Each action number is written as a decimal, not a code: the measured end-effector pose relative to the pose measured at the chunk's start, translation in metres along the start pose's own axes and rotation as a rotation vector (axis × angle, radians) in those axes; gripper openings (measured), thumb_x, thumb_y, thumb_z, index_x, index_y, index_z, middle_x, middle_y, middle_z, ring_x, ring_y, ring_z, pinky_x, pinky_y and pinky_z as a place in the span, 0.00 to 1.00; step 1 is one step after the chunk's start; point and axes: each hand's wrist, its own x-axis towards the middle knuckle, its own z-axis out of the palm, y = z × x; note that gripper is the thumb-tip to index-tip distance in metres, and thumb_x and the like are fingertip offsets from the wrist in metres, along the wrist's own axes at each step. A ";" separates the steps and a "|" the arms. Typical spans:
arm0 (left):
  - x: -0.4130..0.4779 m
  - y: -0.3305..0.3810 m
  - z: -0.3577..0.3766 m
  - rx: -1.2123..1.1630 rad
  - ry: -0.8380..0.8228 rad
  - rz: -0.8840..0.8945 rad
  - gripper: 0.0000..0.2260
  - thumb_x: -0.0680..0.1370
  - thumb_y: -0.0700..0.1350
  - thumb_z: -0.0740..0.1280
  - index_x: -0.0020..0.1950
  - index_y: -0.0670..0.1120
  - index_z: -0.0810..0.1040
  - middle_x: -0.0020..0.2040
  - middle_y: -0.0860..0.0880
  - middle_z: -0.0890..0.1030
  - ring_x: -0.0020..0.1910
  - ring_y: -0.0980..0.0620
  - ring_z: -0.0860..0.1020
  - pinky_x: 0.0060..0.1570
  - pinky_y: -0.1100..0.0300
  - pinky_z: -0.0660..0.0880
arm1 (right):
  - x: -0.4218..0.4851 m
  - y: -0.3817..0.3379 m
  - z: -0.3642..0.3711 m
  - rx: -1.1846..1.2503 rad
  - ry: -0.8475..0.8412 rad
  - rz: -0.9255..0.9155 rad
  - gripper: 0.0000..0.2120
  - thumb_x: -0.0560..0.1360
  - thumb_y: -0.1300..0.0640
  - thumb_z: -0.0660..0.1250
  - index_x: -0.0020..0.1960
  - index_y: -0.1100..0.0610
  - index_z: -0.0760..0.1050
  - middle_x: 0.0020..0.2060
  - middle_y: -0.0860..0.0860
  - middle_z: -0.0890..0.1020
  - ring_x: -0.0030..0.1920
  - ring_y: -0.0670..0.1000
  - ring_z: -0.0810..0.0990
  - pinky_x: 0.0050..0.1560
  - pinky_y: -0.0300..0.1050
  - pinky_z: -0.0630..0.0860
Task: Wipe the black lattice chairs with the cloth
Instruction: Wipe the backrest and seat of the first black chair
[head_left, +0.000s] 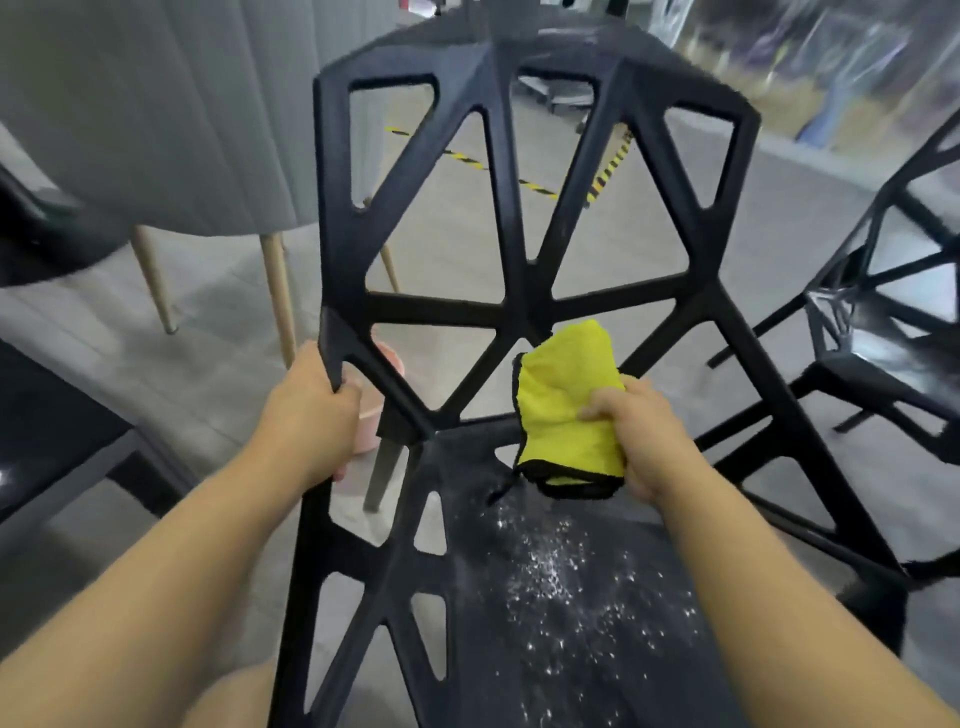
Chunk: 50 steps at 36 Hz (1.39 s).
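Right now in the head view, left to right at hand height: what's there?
wooden chair leg → left hand gripping the chair frame → yellow cloth → right hand holding it → second black lattice chair.

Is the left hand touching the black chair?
Touching. The head view shows the left hand wrapped around the left edge bar of the black chair, fingers curled over the bar with no gap showing.
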 end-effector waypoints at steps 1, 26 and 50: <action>0.001 -0.003 0.001 -0.020 0.001 0.016 0.03 0.80 0.44 0.57 0.53 0.49 0.66 0.39 0.41 0.73 0.30 0.43 0.73 0.21 0.60 0.68 | 0.003 0.003 0.002 0.119 -0.030 0.002 0.08 0.66 0.63 0.65 0.45 0.60 0.74 0.42 0.56 0.79 0.43 0.58 0.79 0.46 0.54 0.77; 0.031 0.047 -0.035 -0.009 0.099 0.234 0.12 0.80 0.52 0.60 0.60 0.48 0.68 0.49 0.48 0.77 0.50 0.48 0.77 0.43 0.55 0.71 | 0.006 -0.126 0.040 -0.108 0.330 -0.704 0.31 0.73 0.59 0.70 0.71 0.56 0.58 0.52 0.48 0.70 0.51 0.51 0.71 0.47 0.41 0.64; 0.045 0.040 -0.013 0.134 0.249 0.286 0.07 0.82 0.51 0.52 0.49 0.49 0.59 0.29 0.55 0.67 0.25 0.59 0.66 0.24 0.68 0.66 | 0.073 -0.194 0.113 -0.563 0.412 -0.897 0.25 0.79 0.38 0.53 0.74 0.36 0.53 0.72 0.50 0.54 0.68 0.58 0.55 0.72 0.58 0.51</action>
